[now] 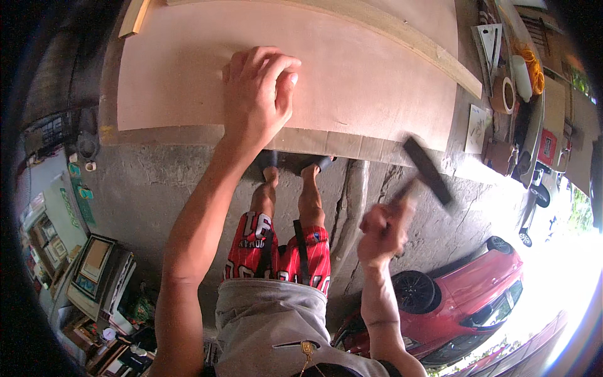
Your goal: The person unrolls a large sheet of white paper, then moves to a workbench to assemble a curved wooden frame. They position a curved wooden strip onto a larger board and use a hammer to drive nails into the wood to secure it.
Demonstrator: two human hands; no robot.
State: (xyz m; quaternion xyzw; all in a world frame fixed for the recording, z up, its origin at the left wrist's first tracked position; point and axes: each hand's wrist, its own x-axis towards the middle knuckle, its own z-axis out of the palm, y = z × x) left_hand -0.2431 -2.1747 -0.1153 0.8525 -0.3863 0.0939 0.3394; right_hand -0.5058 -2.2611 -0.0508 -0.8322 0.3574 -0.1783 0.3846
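A pale, pinkish flat board [364,81] lies across the bench in front of me. Over its near half is my left hand [256,94], its fingers curled inward and the thumb drawn close to them; anything inside the curl is hidden. My right hand [384,232] is wrapped round the handle of a hammer [428,173], raised off the board's near right corner. Motion smears the dark hammer head. Along the far side of the board runs a long wooden strip [402,41], apart from both hands.
A short wooden piece [134,17] sits at the far left corner. On the right are a tape roll [502,94], an orange cord [531,66] and a paper sheet [476,129]. A red car [465,286] stands at lower right; framed panels [94,267] lean at lower left.
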